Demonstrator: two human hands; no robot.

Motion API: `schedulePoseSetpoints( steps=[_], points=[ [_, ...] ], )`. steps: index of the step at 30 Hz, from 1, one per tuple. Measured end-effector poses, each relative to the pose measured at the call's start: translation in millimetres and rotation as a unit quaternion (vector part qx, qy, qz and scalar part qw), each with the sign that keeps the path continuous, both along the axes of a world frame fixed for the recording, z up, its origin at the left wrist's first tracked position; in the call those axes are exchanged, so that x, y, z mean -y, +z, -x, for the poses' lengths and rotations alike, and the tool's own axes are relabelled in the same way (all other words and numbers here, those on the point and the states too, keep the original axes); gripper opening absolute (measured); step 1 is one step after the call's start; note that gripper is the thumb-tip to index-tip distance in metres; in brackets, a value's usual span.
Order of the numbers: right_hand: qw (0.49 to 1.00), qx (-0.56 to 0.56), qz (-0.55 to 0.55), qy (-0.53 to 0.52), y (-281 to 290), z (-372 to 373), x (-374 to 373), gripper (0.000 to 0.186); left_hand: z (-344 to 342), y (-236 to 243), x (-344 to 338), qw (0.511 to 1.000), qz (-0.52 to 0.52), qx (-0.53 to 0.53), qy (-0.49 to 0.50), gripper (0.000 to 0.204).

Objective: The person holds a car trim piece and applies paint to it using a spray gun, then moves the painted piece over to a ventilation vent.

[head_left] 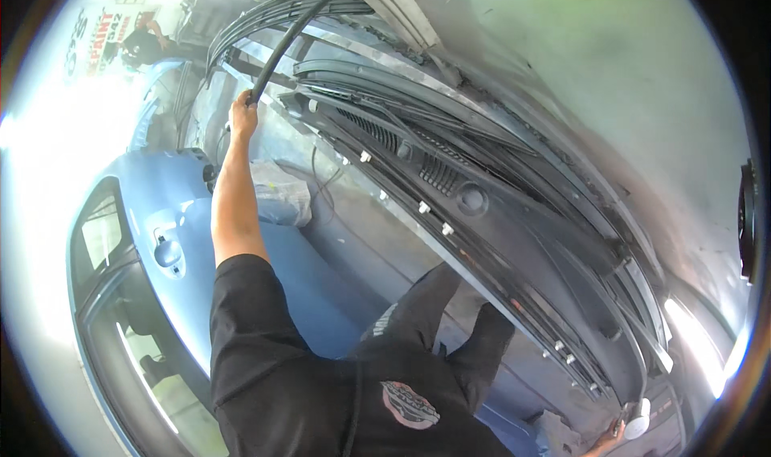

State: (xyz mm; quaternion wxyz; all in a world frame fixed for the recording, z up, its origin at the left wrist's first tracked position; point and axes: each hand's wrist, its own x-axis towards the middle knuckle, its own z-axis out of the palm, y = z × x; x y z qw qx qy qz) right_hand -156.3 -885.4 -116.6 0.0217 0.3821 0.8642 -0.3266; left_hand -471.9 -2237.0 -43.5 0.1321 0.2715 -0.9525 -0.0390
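Observation:
My left hand (243,116) is closed round the lower end of a long, curved black trim strip (293,38), with the arm stretched forward. To its right lies a wide black plastic cowl panel (514,232) with vent grilles and a row of white clips along its near edge. At the lower right, by the panel's far right end, my right hand (612,438) is partly visible. Its fingers are curled at a small dark tool with a white cup-shaped part (638,419); the lower part of the grip is cut off by the picture's edge.
More dark curved trim pieces (249,25) rest at the upper left of a stand. A light blue car door (173,216) with handle and window stands at my left. Crumpled masking sheet (285,193) lies behind it. Another person (144,46) is at the upper left, far off.

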Motion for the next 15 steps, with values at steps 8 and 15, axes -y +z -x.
schedulePoseSetpoints(
  steps=[8,15],
  points=[
    [0.999,0.042,-0.029,0.004,-13,74,28,0.039,22,-27,19,0.999,-0.020,0.045,-0.019,0.048],
    [0.997,0.075,-0.031,-0.002,-39,98,44,0.040,45,-48,20,0.996,-0.078,0.019,-0.027,0.045]
  ],
)
